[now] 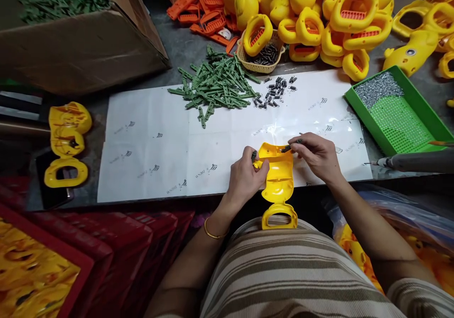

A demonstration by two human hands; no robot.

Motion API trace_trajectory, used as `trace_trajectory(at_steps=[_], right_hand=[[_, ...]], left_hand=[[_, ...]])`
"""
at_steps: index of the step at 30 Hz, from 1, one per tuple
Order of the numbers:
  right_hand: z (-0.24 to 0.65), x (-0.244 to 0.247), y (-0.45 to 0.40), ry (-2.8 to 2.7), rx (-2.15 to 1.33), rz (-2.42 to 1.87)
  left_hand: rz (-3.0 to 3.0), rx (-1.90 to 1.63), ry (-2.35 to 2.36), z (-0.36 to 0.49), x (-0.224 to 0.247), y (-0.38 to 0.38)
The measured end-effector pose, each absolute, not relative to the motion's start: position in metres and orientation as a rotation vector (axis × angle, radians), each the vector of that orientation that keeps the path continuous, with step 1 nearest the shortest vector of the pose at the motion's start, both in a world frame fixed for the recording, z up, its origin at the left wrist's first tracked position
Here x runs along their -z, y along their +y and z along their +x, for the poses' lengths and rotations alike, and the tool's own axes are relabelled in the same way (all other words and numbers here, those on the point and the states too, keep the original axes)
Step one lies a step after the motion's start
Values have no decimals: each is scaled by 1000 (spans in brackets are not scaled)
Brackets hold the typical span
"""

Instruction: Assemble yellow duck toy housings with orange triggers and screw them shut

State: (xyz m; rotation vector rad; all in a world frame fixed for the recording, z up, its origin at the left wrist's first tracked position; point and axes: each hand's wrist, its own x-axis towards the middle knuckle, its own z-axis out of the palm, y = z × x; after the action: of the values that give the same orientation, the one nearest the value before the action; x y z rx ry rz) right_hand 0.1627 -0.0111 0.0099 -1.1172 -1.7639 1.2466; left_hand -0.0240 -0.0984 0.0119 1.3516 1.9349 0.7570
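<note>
Looks like the fit-up step: 1 small part going into 1 open shell, seating not confirmed. The yellow half-shell sits hollow side up, lower center-right of frame, between the 2 hands. Left hand grips its left rim, with a dark bit showing at the fingers; can't tell what that is. Right hand is in a narrow pinch on a dark green part, its tip over the shell's upper right corner; contact hidden at this scale. My read: next move calls for lining that tip up with the molded features and a light press, left hand bracing the rim so the shell doesn't skid. Edges: the shell straddles the table's front edge, its ring handle past the edge and up against the striped shirt, so little play toward the bottom of frame. Open room is the white sheet, center-left. Above the hands, the green part pile and loose springs bound the travel; at right, the green tray and grey tool limit the right elbow's swing, I'd judge.
</note>
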Motion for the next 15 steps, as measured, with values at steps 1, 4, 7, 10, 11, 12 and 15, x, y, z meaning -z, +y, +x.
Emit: trace_trajectory(at_steps=[1, 4, 7, 10, 11, 12, 15], right_hand=[[163, -9, -11, -1844, -1130, -1113], [162, -3, -12, -1980, -905, -1093], [160, 4, -14, -2048, -806, -1084], [158, 7, -14, -2117, -663, -1081], [157, 8, -14, -2138, -634, -1073], [157, 8, -14, -2153, -618, -1060], [155, 8, -14, -2161, -593, -1029]], left_hand=[[1353, -763, 1933, -24, -12, -98], [1357, -784, 1929, -24, -11, -98], [1355, -786, 1921, -25, -10, -98], [1369, -792, 1905, -27, -7, -99], [1372, -797, 1900, -27, -7, -99], [1373, -804, 1895, -27, -6, -99], [1361, -816, 1886, -28, -5, -100]])
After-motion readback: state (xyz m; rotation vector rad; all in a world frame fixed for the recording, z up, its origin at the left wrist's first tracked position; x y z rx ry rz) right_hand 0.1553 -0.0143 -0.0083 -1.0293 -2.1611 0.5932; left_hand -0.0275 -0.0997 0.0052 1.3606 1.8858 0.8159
